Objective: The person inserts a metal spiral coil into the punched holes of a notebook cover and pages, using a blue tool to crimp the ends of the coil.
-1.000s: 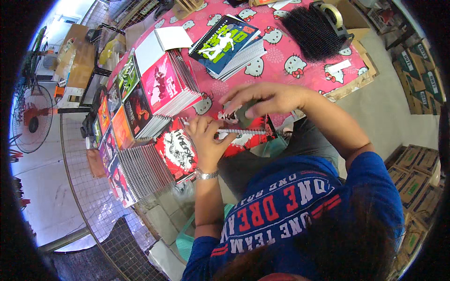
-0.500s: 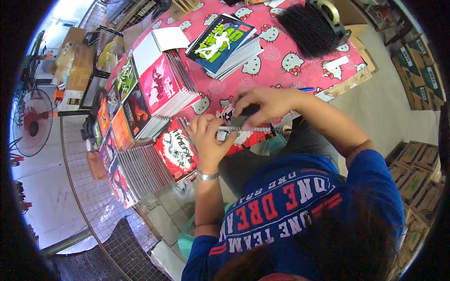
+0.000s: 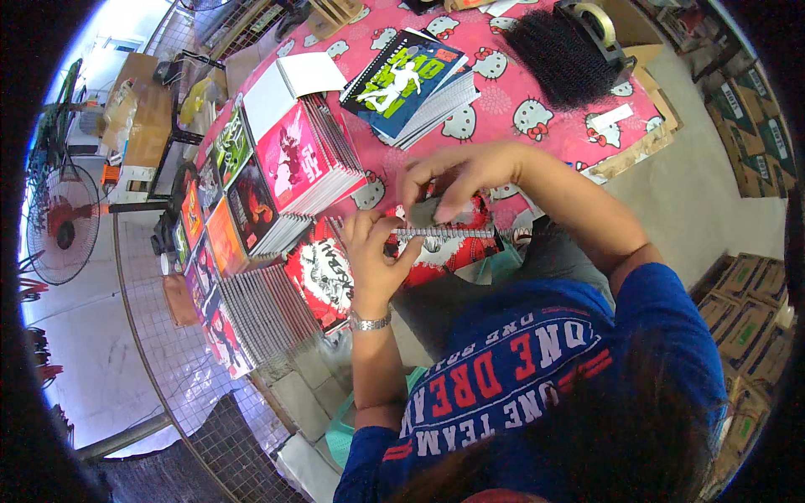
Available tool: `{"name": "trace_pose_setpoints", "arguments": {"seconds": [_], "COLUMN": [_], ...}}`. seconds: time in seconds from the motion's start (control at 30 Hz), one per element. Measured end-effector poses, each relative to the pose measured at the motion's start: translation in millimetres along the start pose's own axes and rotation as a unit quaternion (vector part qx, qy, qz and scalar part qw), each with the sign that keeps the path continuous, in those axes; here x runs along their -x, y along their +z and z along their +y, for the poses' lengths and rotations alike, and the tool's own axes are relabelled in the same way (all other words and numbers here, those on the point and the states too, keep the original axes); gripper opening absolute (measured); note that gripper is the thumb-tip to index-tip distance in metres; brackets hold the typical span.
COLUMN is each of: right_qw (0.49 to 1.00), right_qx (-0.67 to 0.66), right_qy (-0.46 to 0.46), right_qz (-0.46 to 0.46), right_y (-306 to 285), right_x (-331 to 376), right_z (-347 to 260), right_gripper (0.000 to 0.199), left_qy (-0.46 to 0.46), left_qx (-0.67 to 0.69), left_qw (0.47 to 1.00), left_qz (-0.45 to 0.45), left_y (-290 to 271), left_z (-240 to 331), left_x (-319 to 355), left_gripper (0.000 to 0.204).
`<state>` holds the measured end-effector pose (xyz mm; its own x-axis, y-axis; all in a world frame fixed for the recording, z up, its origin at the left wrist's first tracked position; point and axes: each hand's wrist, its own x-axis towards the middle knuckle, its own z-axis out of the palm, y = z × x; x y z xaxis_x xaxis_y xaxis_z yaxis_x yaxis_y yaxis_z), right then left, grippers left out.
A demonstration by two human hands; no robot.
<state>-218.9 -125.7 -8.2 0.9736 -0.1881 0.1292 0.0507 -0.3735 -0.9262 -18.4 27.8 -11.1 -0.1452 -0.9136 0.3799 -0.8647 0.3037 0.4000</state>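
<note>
A red, white and black spiral notebook (image 3: 436, 254) lies at the table's near edge, over my lap, its wire coil running left to right. My left hand (image 3: 373, 250) is closed at the coil's left end, thumb and fingertips pinching it. Above the coil's middle, my right hand (image 3: 474, 174) grips a small dark grey block (image 3: 428, 211) whose lower edge is at or close to the wire. The fingers partly hide the block, so its exact kind is unclear. Beside my left wrist lies another red spiral notebook (image 3: 323, 272).
Stacks of spiral notebooks with pink (image 3: 293, 151), black and orange covers stand at the left. A blue-covered pile (image 3: 402, 84) sits farther back. Black wire coils (image 3: 558, 63) and a tape roll (image 3: 594, 23) are at the far right. Cartons (image 3: 746, 302) stand beyond the table.
My right hand has shifted slightly left and away from me with the grey block, showing more red behind the coil. My left hand keeps its pinch. The whole view has shifted a little.
</note>
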Motion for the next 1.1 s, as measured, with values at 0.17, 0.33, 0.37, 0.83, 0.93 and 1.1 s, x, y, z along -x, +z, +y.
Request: {"name": "trace_pose_setpoints", "arguments": {"seconds": [0.17,0.33,0.37,0.83,0.93,1.1], "right_qw": [0.965,0.995,0.995,0.907,0.946,0.904], "right_qx": [-0.259,-0.012,-0.010,-0.416,-0.319,-0.419], "right_qy": [0.001,0.089,0.088,0.004,0.002,-0.013], "right_qz": [-0.042,-0.038,-0.037,-0.059,-0.054,-0.084], "right_y": [5,-1,1,3,3,5], "right_x": [-6,-15,-16,-43,-45,-37], "right_z": [2,9,12,18,20,17], "right_gripper": [0.046,0.048,0.048,0.042,0.040,0.041], "left_qy": [0.007,-0.009,-0.016,-0.073,-0.102,-0.138], "left_qx": [0.018,0.030,0.033,0.097,0.186,0.244], "left_qw": [1.000,1.000,0.999,0.992,0.976,0.958], "left_qz": [0.006,0.000,-0.006,0.031,0.043,0.061], "left_y": [-1,-3,-4,-6,-1,1], "left_z": [0,0,-2,-38,-48,-40], "left_x": [-4,-8,-6,-2,-1,-3], "left_gripper": [0.037,0.037,0.038,0.034,0.033,0.030]}}
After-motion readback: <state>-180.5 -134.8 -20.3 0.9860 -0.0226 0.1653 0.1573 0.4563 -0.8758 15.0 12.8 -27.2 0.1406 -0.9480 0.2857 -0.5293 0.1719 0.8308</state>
